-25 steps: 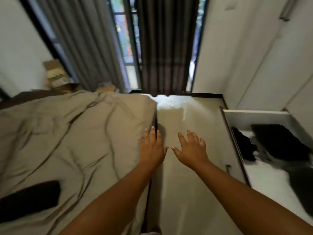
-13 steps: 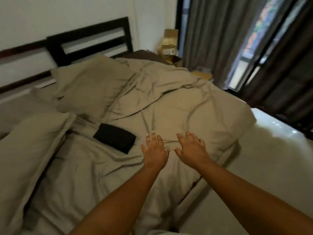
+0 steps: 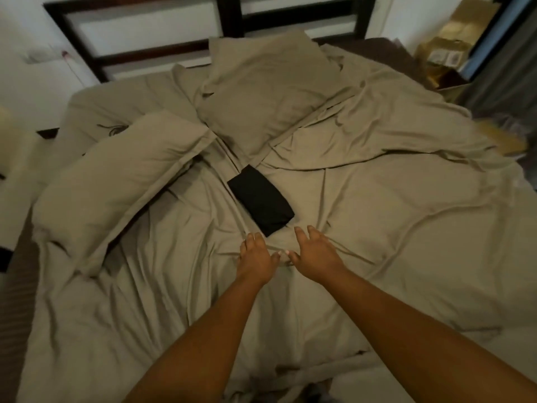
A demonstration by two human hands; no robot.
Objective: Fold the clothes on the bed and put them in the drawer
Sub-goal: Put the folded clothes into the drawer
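Just short of the folded black garment (image 3: 260, 199), both hands (image 3: 286, 255) hover, fingers relaxed.

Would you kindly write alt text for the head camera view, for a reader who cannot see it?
A person's left hand and right hand reach, open, over a rumpled tan bed toward a folded black garment just beyond the fingertips; neither grips it. Two tan pillows lie near a dark headboard.
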